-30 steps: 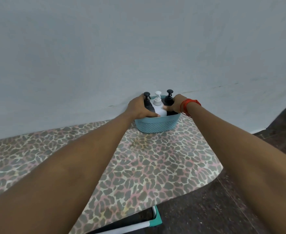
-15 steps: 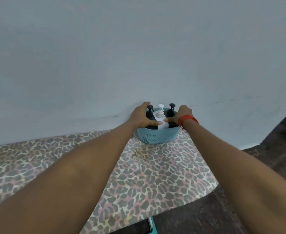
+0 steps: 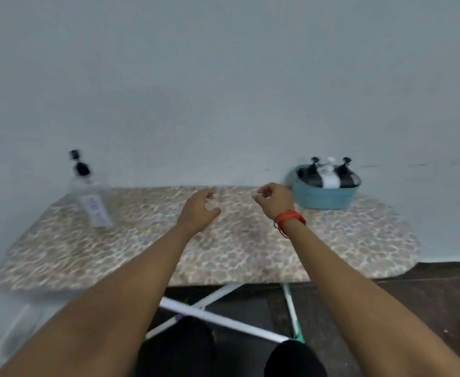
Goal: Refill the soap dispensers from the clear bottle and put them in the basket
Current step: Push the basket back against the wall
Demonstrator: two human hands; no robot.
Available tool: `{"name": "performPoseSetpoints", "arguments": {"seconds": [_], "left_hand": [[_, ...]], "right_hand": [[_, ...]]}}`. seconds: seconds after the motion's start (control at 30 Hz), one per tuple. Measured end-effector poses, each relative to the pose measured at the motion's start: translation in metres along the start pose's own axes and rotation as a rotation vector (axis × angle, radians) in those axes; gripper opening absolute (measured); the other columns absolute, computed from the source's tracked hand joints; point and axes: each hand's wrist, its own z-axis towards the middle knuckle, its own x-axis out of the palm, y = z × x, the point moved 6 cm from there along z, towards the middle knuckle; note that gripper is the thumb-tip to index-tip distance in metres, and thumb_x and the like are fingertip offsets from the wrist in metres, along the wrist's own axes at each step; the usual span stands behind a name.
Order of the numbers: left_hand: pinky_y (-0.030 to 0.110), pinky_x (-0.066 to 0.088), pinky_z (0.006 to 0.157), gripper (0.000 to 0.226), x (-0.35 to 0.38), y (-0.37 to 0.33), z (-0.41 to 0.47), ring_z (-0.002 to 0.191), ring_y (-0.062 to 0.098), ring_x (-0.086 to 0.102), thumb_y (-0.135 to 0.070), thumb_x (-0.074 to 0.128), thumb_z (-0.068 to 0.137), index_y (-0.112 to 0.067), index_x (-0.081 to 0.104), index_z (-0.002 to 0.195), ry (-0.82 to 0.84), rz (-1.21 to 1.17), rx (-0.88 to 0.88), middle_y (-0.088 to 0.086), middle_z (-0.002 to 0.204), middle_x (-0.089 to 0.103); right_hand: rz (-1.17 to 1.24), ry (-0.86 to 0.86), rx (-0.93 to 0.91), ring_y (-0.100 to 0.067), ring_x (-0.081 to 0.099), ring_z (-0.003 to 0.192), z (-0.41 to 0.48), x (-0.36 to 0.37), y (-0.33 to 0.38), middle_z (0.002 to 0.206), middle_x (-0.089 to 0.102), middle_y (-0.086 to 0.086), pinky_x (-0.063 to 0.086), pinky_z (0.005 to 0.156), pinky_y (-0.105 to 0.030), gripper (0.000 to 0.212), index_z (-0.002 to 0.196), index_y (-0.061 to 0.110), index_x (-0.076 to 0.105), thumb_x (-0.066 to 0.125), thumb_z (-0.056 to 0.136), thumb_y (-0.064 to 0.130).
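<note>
Both hands have released the basket. Left hand and right hand hover over the board, fingers loosely curled, empty. Three dispensers stand in the basket at the board's right end; the bottle stands far left.

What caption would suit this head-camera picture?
Left hand and right hand empty; three dispensers in the basket, clear bottle apart.

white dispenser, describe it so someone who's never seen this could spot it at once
Find the patterned board along the wall; at its right end sits a blue basket. Three pump bottles stand in it. The white dispenser is the middle one, flanked by two black dispensers.
</note>
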Motion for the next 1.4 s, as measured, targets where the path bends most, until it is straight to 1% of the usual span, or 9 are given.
{"name": "performPoseSetpoints", "arguments": {"seconds": [0.27, 0.4, 0.57, 0.7, 0.87, 1.0, 1.2, 1.27, 1.4], "left_hand": [[0.035, 0.045, 0.101, 0.068, -0.158, 0.161, -0.105, 0.128, 0.03, 0.058, -0.019, 0.082, 0.085, -0.005, 0.052, 0.145, -0.21, 0.066, -0.361, 0.015, 0.142, 0.06], [0.03, 0.043, 0.091, 0.078, -0.204, 0.214, -0.106, 0.124, 0.032, 0.06, -0.017, 0.089, 0.075, -0.004, 0.051, 0.143, -0.245, 0.099, -0.505, 0.017, 0.139, 0.06], [0.04, 0.039, 0.114, 0.098, -0.221, 0.248, -0.072, 0.141, 0.031, 0.048, -0.012, 0.092, 0.073, -0.006, 0.037, 0.155, -0.194, 0.082, -0.509, 0.014, 0.155, 0.048], [0.039, 0.037, 0.116, 0.087, -0.219, 0.258, -0.051, 0.14, 0.027, 0.05, -0.014, 0.091, 0.076, -0.007, 0.047, 0.151, -0.148, 0.06, -0.435, 0.011, 0.152, 0.053], [0.032, 0.042, 0.103, 0.079, -0.21, 0.251, -0.046, 0.129, 0.029, 0.059, -0.016, 0.094, 0.072, -0.005, 0.058, 0.141, -0.196, 0.051, -0.41, 0.013, 0.141, 0.064], [0.025, 0.041, 0.094, 0.072, -0.19, 0.228, -0.036, 0.122, 0.027, 0.064, -0.015, 0.095, 0.069, -0.006, 0.065, 0.134, -0.2, 0.033, -0.36, 0.011, 0.133, 0.069], [0.025, 0.041, 0.096, 0.07, -0.107, 0.153, 0.007, 0.123, 0.025, 0.063, -0.019, 0.094, 0.072, -0.005, 0.065, 0.134, -0.108, -0.03, -0.237, 0.01, 0.134, 0.068], [0.022, 0.041, 0.092, 0.068, -0.069, 0.124, 0.025, 0.115, 0.02, 0.064, -0.02, 0.093, 0.073, -0.006, 0.065, 0.133, -0.079, -0.05, -0.18, 0.01, 0.132, 0.069], [0.017, 0.045, 0.082, 0.064, 0.005, 0.078, 0.057, 0.105, 0.014, 0.064, -0.02, 0.093, 0.073, -0.009, 0.067, 0.13, -0.011, -0.132, -0.098, 0.006, 0.126, 0.071]], "right_hand": [[0.019, 0.412, -0.152, -0.024, 0.067, 0.095, -0.057, 0.197, 0.12, 0.108, 0.071, -0.012, 0.047, 0.073, -0.025, 0.039, 0.121, 0.008, 0.064, 0.077, 0.086, 0.016], [0.015, 0.543, -0.161, -0.021, 0.062, 0.092, -0.06, 0.272, 0.152, 0.119, 0.064, -0.012, 0.047, 0.065, -0.023, 0.063, 0.142, 0.013, 0.048, 0.077, 0.086, 0.017], [-0.005, 0.582, -0.161, -0.028, 0.059, 0.119, -0.048, 0.339, 0.169, 0.142, 0.053, -0.011, 0.05, 0.093, -0.035, 0.085, 0.154, 0.02, 0.03, 0.076, 0.084, 0.007], [0.034, 0.593, -0.15, -0.025, 0.068, 0.093, -0.032, 0.364, 0.173, 0.137, 0.057, -0.008, 0.06, 0.068, -0.033, 0.072, 0.149, 0.023, 0.04, 0.069, 0.087, 0.001], [0.071, 0.572, -0.138, -0.023, 0.069, 0.081, -0.025, 0.37, 0.168, 0.128, 0.06, -0.006, 0.055, 0.051, -0.026, 0.059, 0.143, 0.022, 0.046, 0.063, 0.09, 0.001], [0.061, 0.516, -0.16, -0.024, 0.067, 0.098, -0.015, 0.346, 0.151, 0.128, 0.063, -0.006, 0.06, 0.075, -0.038, 0.056, 0.14, 0.02, 0.049, 0.065, 0.089, 0.003], [0.029, 0.374, -0.121, -0.02, 0.062, 0.102, 0.027, 0.25, 0.079, 0.128, 0.063, -0.007, 0.056, 0.078, -0.028, 0.054, 0.139, 0.017, 0.052, 0.069, 0.089, 0.005], [0.008, 0.322, -0.096, -0.021, 0.062, 0.103, 0.042, 0.211, 0.048, 0.128, 0.064, -0.009, 0.056, 0.084, -0.032, 0.053, 0.138, 0.016, 0.053, 0.068, 0.089, 0.002], [-0.073, 0.22, -0.024, -0.015, 0.063, 0.095, 0.066, 0.145, -0.012, 0.126, 0.067, -0.006, 0.048, 0.078, -0.024, 0.054, 0.135, 0.02, 0.056, 0.067, 0.087, -0.001]]}}
